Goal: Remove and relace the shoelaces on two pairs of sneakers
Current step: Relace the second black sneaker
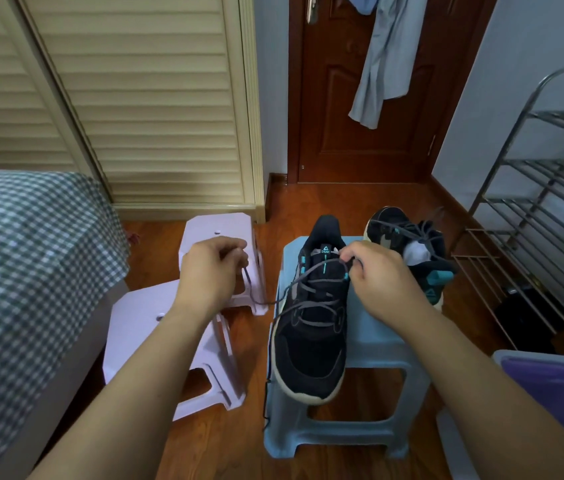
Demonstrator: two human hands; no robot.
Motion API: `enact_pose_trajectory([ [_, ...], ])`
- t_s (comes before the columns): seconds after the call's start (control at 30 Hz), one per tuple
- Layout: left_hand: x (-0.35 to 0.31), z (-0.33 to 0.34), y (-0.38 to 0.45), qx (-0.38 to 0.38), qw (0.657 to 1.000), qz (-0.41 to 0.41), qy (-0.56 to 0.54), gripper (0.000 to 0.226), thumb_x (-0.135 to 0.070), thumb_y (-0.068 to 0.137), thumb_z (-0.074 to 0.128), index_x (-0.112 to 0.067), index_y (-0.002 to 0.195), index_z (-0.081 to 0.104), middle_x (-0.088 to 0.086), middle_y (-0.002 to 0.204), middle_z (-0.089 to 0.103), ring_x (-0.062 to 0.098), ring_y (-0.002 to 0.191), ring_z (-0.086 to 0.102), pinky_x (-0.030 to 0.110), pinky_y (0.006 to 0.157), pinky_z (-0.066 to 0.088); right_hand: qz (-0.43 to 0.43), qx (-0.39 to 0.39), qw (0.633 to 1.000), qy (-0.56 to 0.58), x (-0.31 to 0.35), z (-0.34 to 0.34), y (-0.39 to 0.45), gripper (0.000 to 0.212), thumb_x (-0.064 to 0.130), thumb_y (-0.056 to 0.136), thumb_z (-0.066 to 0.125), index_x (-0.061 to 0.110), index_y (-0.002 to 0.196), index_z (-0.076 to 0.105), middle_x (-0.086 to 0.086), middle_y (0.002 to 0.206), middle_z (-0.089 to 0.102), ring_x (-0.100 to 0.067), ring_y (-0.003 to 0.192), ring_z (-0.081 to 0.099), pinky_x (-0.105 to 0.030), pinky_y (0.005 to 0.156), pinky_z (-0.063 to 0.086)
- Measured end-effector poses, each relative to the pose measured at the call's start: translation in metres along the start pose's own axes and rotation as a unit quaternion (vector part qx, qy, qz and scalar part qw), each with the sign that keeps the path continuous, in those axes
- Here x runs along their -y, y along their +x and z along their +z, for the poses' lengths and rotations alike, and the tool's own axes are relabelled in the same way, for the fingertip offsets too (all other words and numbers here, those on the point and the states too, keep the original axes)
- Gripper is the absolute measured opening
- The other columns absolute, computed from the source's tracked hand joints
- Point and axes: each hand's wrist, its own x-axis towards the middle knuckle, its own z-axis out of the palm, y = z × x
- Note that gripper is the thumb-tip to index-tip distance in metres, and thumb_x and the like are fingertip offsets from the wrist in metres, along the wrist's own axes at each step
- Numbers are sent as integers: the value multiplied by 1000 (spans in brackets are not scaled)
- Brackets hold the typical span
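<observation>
A black sneaker (311,344) with teal trim lies on a light blue stool (374,344), toe toward me, grey lace (311,299) crossed through its eyelets. My left hand (209,270) pinches one lace end, drawn out to the left over a lilac stool. My right hand (380,277) pinches the other lace end beside the shoe's tongue. A second black sneaker (408,244) sits behind my right hand at the stool's far right, a white sock in it and its lace loose.
Two lilac stools (156,327) stand left of the blue one. A bed with checked cover (24,271) fills the left. A metal shoe rack (543,202) stands at right, a purple-lidded bin (557,386) at lower right, a wooden door (360,98) ahead.
</observation>
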Motion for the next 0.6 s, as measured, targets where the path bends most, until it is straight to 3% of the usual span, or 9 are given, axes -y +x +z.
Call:
enact_pose_trajectory([
  [0.07, -3, -5, -3, 9, 999, -22, -49, 21, -13, 103, 56, -17, 93, 74, 4, 86, 74, 19, 81, 70, 29, 74, 58, 10, -7, 1000, 17, -1, 2, 1, 28, 1, 97, 42, 16, 103, 65, 0, 94, 64, -11, 74, 58, -33, 65, 51],
  [0.13, -4, -7, -7, 15, 997, -31, -69, 26, -20, 105, 54, -17, 90, 74, 7, 92, 72, 18, 83, 64, 34, 83, 55, 41, 5, 998, 56, -2, 1, 1, 32, 1, 100, 42, 19, 113, 66, 6, 86, 62, -1, 59, 51, -16, 52, 38],
  [0.17, -5, -7, -8, 28, 991, -44, -120, 29, -20, 107, 50, -15, 90, 72, 9, 92, 71, 18, 87, 65, 36, 89, 54, 47, 9, 996, 69, -1, -1, 0, 34, 2, 101, 42, 21, 118, 65, 8, 90, 63, 3, 61, 50, -11, 55, 34],
  [0.2, -5, -8, -9, 56, 977, -65, -194, 30, -18, 109, 46, -11, 92, 70, 11, 89, 69, 20, 88, 66, 37, 92, 54, 38, 7, 997, 71, 2, -1, 0, 35, 4, 102, 43, 22, 122, 65, 8, 100, 66, 5, 74, 53, -8, 65, 35],
  [0.27, -8, -10, -11, 137, 940, -103, -295, 28, -13, 110, 39, -6, 103, 65, 13, 80, 59, 22, 71, 64, 35, 78, 56, -6, 0, 999, 50, 6, 0, -1, 31, 12, 102, 47, 22, 127, 63, 8, 123, 62, -4, 111, 53, -15, 91, 35],
  [0.33, -11, -8, -15, 205, 947, -103, -223, 25, -11, 110, 38, -8, 116, 62, 15, 75, 51, 17, 54, 51, 27, 56, 49, -52, 5, 999, -5, 12, 5, -4, 26, 22, 101, 55, 20, 125, 64, 8, 126, 57, -11, 126, 44, -20, 101, 28],
  [0.4, -14, 1, -21, 235, 958, -93, -134, 20, -10, 109, 42, -10, 120, 59, 11, 72, 57, 15, 49, 46, 23, 48, 44, -62, -10, 997, -45, 16, 12, -7, 22, 24, 97, 63, 15, 118, 65, 5, 121, 57, -16, 122, 47, -19, 99, 28],
  [0.6, -16, 37, -26, 204, 974, -85, -40, 28, -29, 107, 48, -12, 95, 67, 2, 66, 61, 16, 56, 48, 29, 58, 41, -24, -62, 998, -18, 19, 18, -7, 16, 22, 93, 69, 12, 105, 65, 2, 109, 61, -18, 103, 58, -26, 87, 41],
])
